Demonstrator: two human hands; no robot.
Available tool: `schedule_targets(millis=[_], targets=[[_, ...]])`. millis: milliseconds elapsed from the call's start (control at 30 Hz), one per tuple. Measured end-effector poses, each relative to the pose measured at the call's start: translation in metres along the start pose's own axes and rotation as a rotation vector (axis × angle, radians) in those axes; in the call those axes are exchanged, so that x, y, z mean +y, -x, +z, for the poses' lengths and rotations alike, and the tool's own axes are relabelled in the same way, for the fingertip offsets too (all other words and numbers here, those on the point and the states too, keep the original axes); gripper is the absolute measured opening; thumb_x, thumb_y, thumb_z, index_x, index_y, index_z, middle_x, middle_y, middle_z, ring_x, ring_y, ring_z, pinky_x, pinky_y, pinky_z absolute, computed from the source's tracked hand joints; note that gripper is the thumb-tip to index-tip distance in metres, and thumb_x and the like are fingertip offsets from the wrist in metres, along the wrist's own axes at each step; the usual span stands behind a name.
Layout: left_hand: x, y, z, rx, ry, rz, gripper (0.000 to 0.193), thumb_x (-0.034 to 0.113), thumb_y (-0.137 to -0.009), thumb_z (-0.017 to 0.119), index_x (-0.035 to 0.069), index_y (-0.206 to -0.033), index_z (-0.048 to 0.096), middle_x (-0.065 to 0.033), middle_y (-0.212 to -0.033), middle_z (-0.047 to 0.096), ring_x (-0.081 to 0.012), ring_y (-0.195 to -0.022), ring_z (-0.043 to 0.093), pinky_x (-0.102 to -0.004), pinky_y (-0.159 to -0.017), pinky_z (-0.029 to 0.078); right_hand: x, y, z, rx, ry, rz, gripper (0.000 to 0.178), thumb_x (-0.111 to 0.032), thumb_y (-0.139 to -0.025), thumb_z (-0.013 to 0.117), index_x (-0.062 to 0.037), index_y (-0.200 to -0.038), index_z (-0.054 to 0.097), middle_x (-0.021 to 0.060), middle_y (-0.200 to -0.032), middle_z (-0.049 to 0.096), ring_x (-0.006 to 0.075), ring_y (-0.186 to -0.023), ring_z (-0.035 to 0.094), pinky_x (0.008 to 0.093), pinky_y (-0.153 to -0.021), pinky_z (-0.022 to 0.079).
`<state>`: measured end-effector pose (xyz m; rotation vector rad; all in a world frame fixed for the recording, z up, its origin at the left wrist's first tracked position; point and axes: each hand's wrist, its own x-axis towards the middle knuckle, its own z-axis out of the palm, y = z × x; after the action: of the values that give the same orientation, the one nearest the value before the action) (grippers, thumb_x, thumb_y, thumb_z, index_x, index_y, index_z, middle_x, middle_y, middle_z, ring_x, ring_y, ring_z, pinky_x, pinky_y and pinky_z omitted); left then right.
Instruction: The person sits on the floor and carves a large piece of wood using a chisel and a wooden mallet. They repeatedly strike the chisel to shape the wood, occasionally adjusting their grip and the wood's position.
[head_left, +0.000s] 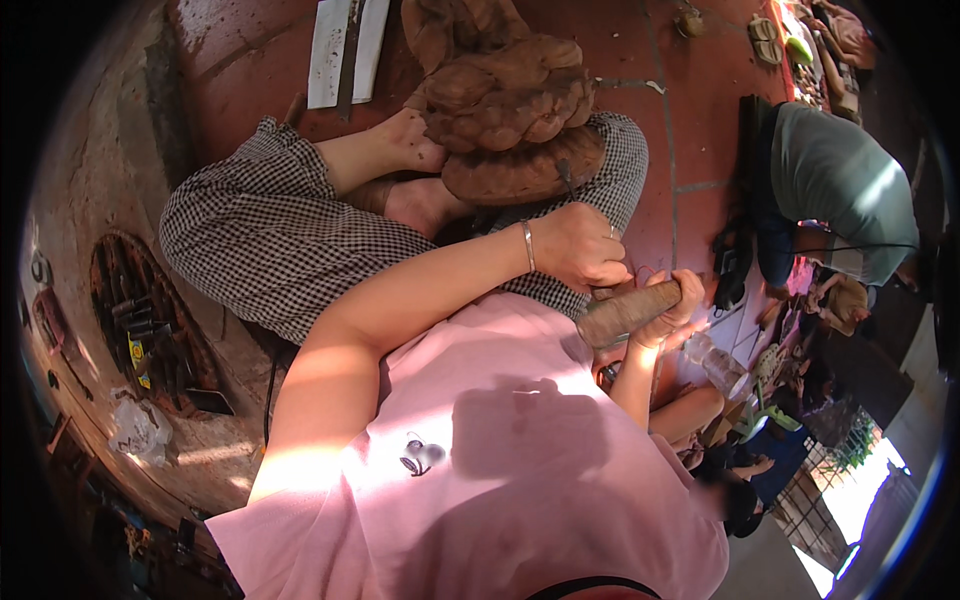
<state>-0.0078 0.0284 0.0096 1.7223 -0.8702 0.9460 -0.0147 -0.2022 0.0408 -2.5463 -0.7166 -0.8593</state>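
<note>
A brown wood carving (510,110), with rounded, clustered relief and a flat oval base, lies against my crossed legs. My left hand (580,245), with a bracelet on the wrist, is closed round a chisel (567,176). The chisel's dark, thin blade reaches the carving's base, and its handle end shows below my fist. My right hand (672,308) grips a thick, round wooden mallet (628,314). The mallet's body lies close beside the chisel's handle end, in front of my pink shirt; whether they touch I cannot tell.
On the left, a round basket (165,262) holds many dark tools, near a clear plastic bag (140,428). White strips (335,55) lie on the red tile floor (640,130). To the right sit a plastic bottle (715,365) and another person (840,190) bending over.
</note>
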Motion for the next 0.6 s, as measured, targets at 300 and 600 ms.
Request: schedule_targets(millis=[300,600], targets=[[0.001,-0.004,-0.006,-0.010,-0.014,-0.030,0.033,0.025,-0.075,0.073,0.016,-0.058,0.046,0.0028,-0.057,0.043,-0.0147,-0.048,0.050,-0.0305,-0.041,0.037,0.003,0.009,0.007,0.041,-0.141,0.100,0.038,0.011,-0.069,0.068,-0.0084,-0.098,0.053,0.0081,-0.094,0.058,0.0252,-0.085,0.059,0.0363,-0.080,0.050],[-0.007,0.002,-0.004,0.004,0.031,-0.001,0.037,0.023,-0.074,0.073,0.015,-0.057,0.042,0.0025,-0.057,0.043,-0.0156,-0.048,0.049,-0.0300,-0.041,0.038,-0.008,-0.001,0.001,-0.056,-0.058,0.046,0.039,0.014,-0.067,0.066,-0.0065,-0.098,0.054,0.0083,-0.095,0.058,0.0258,-0.088,0.059,0.0367,-0.081,0.050]])
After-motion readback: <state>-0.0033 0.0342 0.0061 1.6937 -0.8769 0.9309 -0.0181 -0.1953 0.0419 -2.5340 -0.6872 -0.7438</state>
